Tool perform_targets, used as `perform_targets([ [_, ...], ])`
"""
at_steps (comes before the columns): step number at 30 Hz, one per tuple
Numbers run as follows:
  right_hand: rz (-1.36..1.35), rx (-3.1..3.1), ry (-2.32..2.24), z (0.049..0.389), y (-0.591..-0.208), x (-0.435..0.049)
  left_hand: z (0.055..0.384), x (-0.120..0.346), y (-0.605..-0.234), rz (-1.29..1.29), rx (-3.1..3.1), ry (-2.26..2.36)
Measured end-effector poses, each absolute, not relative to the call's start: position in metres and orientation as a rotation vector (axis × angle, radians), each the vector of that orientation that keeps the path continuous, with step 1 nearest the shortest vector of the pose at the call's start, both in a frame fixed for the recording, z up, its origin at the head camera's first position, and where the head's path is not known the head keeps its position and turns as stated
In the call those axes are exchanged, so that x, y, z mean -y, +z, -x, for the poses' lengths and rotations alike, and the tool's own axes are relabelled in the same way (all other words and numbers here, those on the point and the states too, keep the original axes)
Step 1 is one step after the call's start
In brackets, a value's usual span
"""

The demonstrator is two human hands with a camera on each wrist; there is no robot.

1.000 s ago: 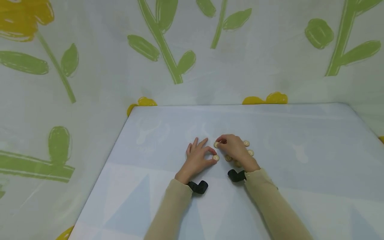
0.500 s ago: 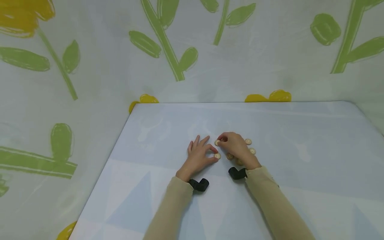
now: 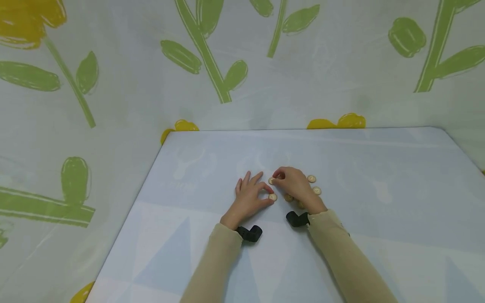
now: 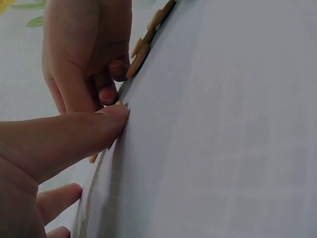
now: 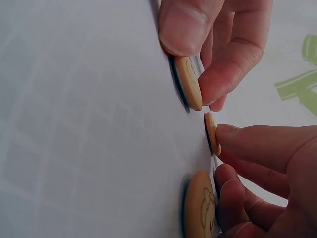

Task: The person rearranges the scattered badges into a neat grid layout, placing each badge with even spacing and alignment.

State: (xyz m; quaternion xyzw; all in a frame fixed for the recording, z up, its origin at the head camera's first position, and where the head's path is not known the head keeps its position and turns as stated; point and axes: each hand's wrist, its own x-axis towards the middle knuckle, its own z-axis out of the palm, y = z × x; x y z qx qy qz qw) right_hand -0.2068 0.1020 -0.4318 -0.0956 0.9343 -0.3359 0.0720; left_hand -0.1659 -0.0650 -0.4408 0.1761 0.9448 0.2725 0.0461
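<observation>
On the table, my left hand (image 3: pixel 248 200) pinches a small round wooden disc (image 3: pixel 273 197) between thumb and index finger, its other fingers spread. Just beyond it, my right hand (image 3: pixel 297 185) has its thumb and curled index finger on a second wooden disc (image 3: pixel 271 181). The right wrist view shows the left hand's disc (image 5: pixel 188 82) lying flat under the fingertips, with the right hand's disc (image 5: pixel 212 134) a short gap away. A third disc (image 5: pixel 200 206) bears a drawn figure in dark lines. In the left wrist view, my left thumb (image 4: pixel 99 126) mostly hides its disc.
More discs lie around my right hand: one at the upper right (image 3: pixel 311 179), another beside the wrist (image 3: pixel 316 191), and others partly under the palm (image 3: pixel 289 198). The pale blue and white table (image 3: pixel 379 176) meets a flower-patterned cloth (image 3: pixel 288 92) at its back edge.
The head view shifts slightly. Both hands and the discs keep nearly the same places on the table.
</observation>
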Motion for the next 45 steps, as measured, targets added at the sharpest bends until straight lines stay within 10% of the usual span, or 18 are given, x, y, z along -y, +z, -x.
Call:
perform_targets([
  [45,0.371,-2.695,-1.089,0.2,-0.424,-0.12,0.165,0.066,-0.445,-0.525,-2.894,0.835],
])
